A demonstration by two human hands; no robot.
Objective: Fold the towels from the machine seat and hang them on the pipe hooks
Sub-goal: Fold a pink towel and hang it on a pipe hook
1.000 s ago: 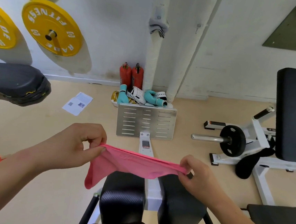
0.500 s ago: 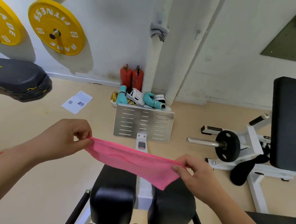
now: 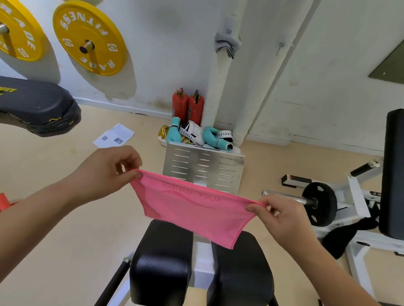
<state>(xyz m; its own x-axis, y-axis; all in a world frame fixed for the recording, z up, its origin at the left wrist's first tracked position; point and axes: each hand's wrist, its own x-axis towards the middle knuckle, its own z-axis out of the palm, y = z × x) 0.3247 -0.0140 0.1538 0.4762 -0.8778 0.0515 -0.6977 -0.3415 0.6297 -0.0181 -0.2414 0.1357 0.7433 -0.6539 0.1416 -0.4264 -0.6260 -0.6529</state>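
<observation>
I hold a pink towel stretched out flat in the air above the machine's black split seat pads. My left hand pinches its left top corner. My right hand pinches its right top corner. The towel hangs down from both pinches with faint mirrored lettering across it. On the wall ahead stands a white vertical pipe, and a grey towel hangs from a hook on it. A second bare hook sticks out of the slanted pipe to its right.
A slotted metal footplate stands beyond the seat, with boxing gloves and two red extinguishers behind it. Yellow weight plates hang at left. A black pad juts in from the left. A white bench machine stands at right.
The towel has been opened out and hangs wider between my hands. Both hands rose a little and drew further apart.
</observation>
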